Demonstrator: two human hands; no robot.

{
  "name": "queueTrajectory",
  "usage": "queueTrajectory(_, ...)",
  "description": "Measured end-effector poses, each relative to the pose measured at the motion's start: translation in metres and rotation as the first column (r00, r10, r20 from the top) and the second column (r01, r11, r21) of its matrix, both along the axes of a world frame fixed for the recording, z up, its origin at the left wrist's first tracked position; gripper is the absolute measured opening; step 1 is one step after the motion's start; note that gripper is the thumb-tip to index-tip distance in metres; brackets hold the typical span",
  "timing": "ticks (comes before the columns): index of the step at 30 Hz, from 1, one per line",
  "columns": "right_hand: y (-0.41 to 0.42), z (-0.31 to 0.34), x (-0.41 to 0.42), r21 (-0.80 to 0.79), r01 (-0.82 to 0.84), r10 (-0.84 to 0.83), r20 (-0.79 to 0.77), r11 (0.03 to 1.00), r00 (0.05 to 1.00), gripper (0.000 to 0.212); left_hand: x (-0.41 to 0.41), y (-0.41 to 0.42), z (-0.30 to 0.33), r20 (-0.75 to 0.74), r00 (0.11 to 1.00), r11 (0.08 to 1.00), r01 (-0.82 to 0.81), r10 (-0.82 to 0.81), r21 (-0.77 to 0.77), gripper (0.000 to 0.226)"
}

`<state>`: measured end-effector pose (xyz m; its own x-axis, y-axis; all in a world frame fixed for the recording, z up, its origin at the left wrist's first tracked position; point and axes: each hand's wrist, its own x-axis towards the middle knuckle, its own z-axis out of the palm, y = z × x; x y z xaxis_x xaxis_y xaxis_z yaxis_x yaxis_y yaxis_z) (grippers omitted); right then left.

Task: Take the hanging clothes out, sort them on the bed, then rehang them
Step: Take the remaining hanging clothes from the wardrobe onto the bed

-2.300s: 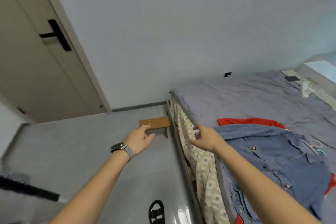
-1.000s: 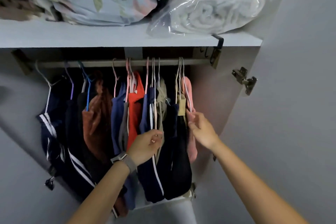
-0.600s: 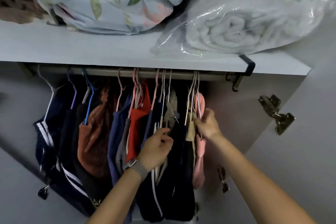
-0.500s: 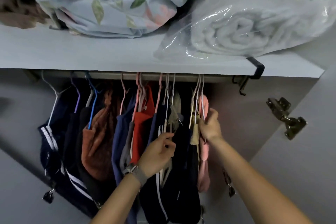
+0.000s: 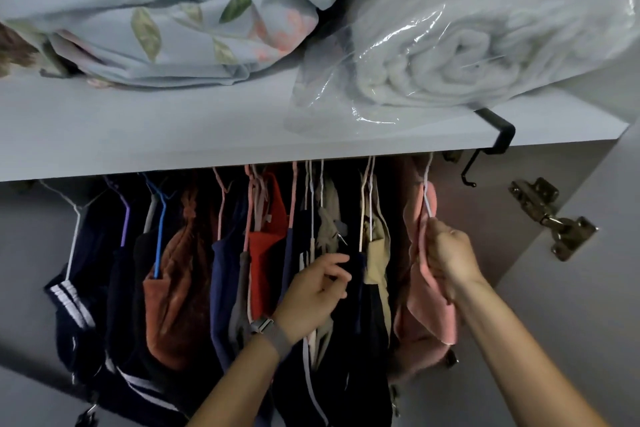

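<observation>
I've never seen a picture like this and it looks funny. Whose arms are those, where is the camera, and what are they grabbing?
The camera sits on a person's head and looks down, so you see their own two arms reaching into a wardrobe. The right hand grips a pink garment on its white hanger. The left hand, with a watch on its wrist, is curled among the dark clothes in the middle. On the shelf above lie a flowery blanket and a rolled towel in a plastic bag.
</observation>
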<state>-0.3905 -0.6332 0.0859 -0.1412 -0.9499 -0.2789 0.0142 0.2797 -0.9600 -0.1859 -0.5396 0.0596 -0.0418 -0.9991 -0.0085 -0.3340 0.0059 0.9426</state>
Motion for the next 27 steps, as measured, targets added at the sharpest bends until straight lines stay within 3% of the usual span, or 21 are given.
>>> queueTrajectory(6,0.090,0.013,-0.032,0.032,-0.069,0.071,-0.074,0.997,0.995,0.057,-0.031,-0.013,0.003,0.098,0.993,0.986,0.085,-0.071,-0.146,0.024)
queueTrajectory(11,0.116,0.013,-0.059,0.093,-0.111,0.130,-0.234,0.989,0.963,0.051,-0.057,-0.039,0.014,0.247,0.964,0.925,0.183,-0.102,-0.332,0.050)
queueTrajectory(14,0.133,0.014,-0.074,0.117,-0.182,0.209,-0.294,0.976,0.933,0.052,-0.077,-0.053,0.018,0.459,0.876,0.885,0.324,-0.148,-0.333,0.056)
queueTrajectory(16,0.146,0.017,-0.085,0.130,-0.191,0.220,-0.277,0.973,0.935,0.054,-0.084,-0.059,0.014,0.596,0.790,0.851,0.406,-0.145,-0.332,0.048)
queueTrajectory(19,0.164,0.023,-0.098,0.132,-0.227,0.256,-0.280,0.965,0.925,0.052,-0.093,-0.061,0.011,0.604,0.780,0.807,0.458,-0.163,-0.372,0.032)
queueTrajectory(22,0.176,0.034,-0.104,0.120,-0.282,0.306,-0.300,0.952,0.904,0.048,-0.101,-0.057,0.014,0.581,0.780,0.775,0.510,-0.233,-0.373,0.033)
queueTrajectory(27,0.189,0.051,-0.111,0.070,-0.324,0.322,-0.424,0.943,0.847,0.044,-0.092,-0.042,0.026,0.512,0.831,0.761,0.472,-0.216,-0.445,0.027)
